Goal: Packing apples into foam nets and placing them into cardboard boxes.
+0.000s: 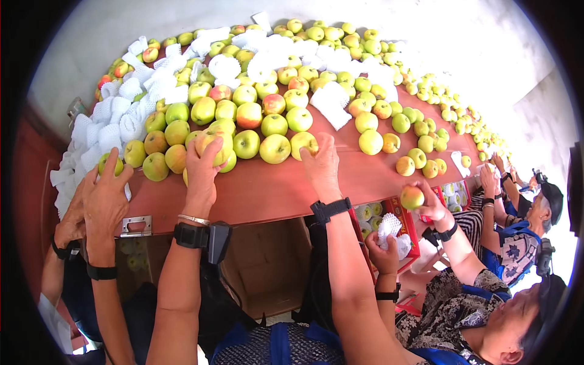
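My left hand (203, 178) holds a yellow-green apple (213, 145) at the front of a pile on the reddish-brown table (273, 196). To its right, my right hand (321, 169) touches the right side of another yellowish apple (301, 142), thumb in front; whether the fingers close on it is hard to see. More apples (275, 148) lie between and behind my hands, some blushed red. White foam net sleeves (119, 116) are heaped at the left, and a loose sleeve (331, 104) lies beyond my right hand.
Beneath the table edge, an open cardboard box (269, 260) stands before me. A co-worker's hands (107, 205) are close on my left. On my right, another person holds an apple (412, 197) and a foam sleeve (390, 226) over a red box (408, 255). A metal latch (136, 226) sits on the table edge.
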Demonstrator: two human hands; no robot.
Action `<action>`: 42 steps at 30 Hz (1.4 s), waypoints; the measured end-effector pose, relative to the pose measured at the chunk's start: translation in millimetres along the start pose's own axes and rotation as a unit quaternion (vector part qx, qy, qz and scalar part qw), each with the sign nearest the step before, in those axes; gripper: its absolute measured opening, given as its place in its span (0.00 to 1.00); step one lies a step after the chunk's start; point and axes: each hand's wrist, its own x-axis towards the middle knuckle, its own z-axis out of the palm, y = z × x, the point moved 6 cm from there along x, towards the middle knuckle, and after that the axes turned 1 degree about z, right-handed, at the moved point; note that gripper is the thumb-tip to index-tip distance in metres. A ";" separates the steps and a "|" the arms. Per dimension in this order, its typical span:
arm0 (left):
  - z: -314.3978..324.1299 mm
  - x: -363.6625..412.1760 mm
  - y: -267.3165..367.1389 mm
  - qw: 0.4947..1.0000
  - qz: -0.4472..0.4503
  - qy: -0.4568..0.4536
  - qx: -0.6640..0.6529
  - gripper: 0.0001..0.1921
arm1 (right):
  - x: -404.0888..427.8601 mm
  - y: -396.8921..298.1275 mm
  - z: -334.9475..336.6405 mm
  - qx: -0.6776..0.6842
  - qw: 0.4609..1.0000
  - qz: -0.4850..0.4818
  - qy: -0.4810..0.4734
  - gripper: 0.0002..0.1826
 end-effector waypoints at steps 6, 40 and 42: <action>6.8 -5.3 -1.2 1.000 -0.011 -0.010 -0.002 0.23 | 2.5 2.7 17.7 0.035 0.996 0.033 -0.072 0.22; 38.0 -18.9 -4.1 0.988 0.055 -0.119 0.080 0.22 | 79.1 108.4 -92.7 -0.318 0.909 0.254 -0.091 0.54; 51.4 -27.9 -10.9 0.983 0.051 -0.157 0.079 0.23 | 76.8 105.7 -94.0 -0.305 0.919 0.235 -0.088 0.50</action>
